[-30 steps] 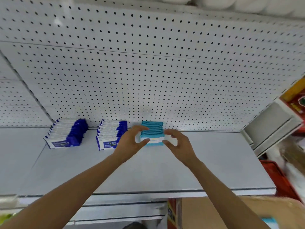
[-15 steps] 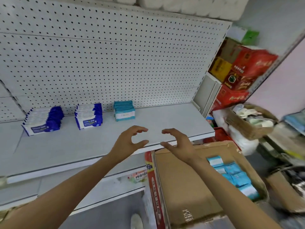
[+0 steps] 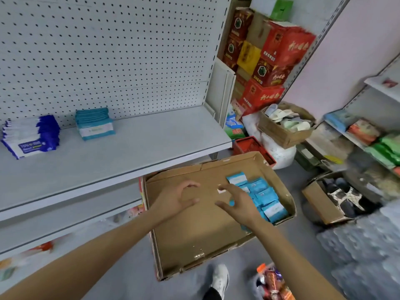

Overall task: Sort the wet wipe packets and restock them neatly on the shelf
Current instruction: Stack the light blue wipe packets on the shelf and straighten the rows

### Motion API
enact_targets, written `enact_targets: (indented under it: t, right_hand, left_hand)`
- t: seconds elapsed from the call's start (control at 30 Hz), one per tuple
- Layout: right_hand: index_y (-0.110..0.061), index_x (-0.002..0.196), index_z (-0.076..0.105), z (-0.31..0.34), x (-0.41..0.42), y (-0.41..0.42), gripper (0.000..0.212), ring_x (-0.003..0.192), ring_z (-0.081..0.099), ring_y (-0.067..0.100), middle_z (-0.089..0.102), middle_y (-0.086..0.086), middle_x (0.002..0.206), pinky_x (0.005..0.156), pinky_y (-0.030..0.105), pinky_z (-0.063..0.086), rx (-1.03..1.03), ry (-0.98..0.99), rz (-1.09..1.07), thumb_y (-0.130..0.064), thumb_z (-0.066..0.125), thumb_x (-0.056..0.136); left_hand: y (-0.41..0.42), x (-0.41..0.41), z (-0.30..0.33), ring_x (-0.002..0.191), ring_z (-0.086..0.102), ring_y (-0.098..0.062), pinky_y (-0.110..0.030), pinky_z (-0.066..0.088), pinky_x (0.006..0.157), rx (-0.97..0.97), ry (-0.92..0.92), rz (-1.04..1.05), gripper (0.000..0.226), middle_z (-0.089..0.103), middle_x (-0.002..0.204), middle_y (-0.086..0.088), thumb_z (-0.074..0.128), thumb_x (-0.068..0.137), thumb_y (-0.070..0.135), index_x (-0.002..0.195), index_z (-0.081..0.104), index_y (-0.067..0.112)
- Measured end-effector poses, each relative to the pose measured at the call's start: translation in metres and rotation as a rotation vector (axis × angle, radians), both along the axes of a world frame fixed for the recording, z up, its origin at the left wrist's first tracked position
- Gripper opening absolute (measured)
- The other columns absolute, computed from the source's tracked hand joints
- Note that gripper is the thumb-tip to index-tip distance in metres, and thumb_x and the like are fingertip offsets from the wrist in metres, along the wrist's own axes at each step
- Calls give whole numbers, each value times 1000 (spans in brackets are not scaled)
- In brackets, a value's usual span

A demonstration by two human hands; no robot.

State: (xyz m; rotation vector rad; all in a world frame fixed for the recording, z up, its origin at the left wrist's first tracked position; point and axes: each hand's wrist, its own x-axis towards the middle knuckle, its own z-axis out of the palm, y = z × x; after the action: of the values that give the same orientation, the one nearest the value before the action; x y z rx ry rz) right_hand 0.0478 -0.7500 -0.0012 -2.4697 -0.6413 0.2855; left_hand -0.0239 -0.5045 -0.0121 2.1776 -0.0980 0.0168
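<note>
A row of teal wet wipe packets (image 3: pixel 94 124) stands on the grey shelf (image 3: pixel 134 152) against the pegboard, with a row of blue and white packets (image 3: pixel 32 137) to its left. Below the shelf's right end lies an open cardboard box (image 3: pixel 190 237) with several loose teal packets (image 3: pixel 259 193) along its right side. My left hand (image 3: pixel 175 200) hovers over the bare box floor, fingers loosely curved, holding nothing. My right hand (image 3: pixel 240 204) hangs spread just left of the loose packets, partly covering them, and grips none.
Red and yellow cartons (image 3: pixel 264 57) are stacked right of the shelf upright. A box of slippers (image 3: pixel 283 126), a red basket (image 3: pixel 251 146) and a box of shoes (image 3: pixel 337 198) stand on the floor. Another shelf (image 3: pixel 372 135) with goods is at the far right. My shoe (image 3: pixel 220 278) is below the box.
Both hands let go of the teal packet row on the shelf, drew back and dropped down over the cardboard box. The view swung right and down.
</note>
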Motion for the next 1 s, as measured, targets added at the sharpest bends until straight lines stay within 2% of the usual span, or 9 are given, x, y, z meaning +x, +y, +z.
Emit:
enact_targets:
  t: [0.07,0.23,0.3,0.43,0.53,0.63,0.77,0.9,1.0]
  right_hand:
    - [-25,127,57,-21,31,-43,49,113,53,5,59,-11,125,92,16,38,-57,45,-29,-45,70,84]
    - [-17,125,59,-88,117,-155,43,118,56,19,62,-1,125,98,27,40,-157,145,-145,-32,70,86]
    - [-15,127,58,-118,150,-196,43,120,54,22,60,2,128,102,29,39,-212,193,-168,-29,69,88]
    - [-16,136,50,-175,213,-257,49,127,50,22,53,3,138,107,29,34,-353,263,-129,-28,65,91]
    - [-16,141,44,-216,258,-284,53,132,43,23,47,5,145,110,30,31,-438,276,-51,-28,62,92]
    - [-16,146,38,-252,294,-293,58,142,31,22,37,4,153,115,30,24,-485,276,34,-27,60,93]
    - [-20,150,29,-287,319,-297,65,147,19,21,27,-2,158,118,35,25,-622,215,197,-22,59,93]
    - [-18,152,22,-301,328,-303,65,149,12,23,19,1,160,119,39,22,-683,101,315,-14,51,95]
    - [-17,154,13,-303,331,-306,70,149,9,25,13,3,161,117,43,26,-752,83,378,-14,51,94]
  left_hand:
    - [-40,31,-20,110,52,8,-21,43,97,26,41,-7,39,59,119,24,70,83,45,120,60,38]
    - [-147,119,-82,107,50,3,-1,31,86,55,176,12,40,57,120,19,73,83,32,121,61,29]
    - [-187,153,-116,108,53,0,1,30,85,12,256,14,39,58,122,15,75,83,26,121,61,23]
    - [-251,212,-177,121,45,-1,-16,30,101,8,377,-26,49,50,135,9,67,90,33,136,51,25]
    - [-288,247,-224,133,38,-13,-20,29,104,197,466,-29,61,37,148,5,60,94,36,148,36,26]
    - [-318,263,-263,142,30,-26,-36,32,113,357,547,-51,70,22,159,-1,61,92,39,152,26,28]
    - [-339,265,-293,148,12,-28,-45,25,118,536,607,-45,78,5,163,1,63,92,32,155,16,29]
    - [-335,269,-309,140,27,-37,-46,45,103,639,552,10,84,7,163,3,59,89,6,154,14,33]
    - [-323,274,-307,125,47,-28,-39,50,91,623,515,3,68,25,156,4,53,93,19,152,21,32]
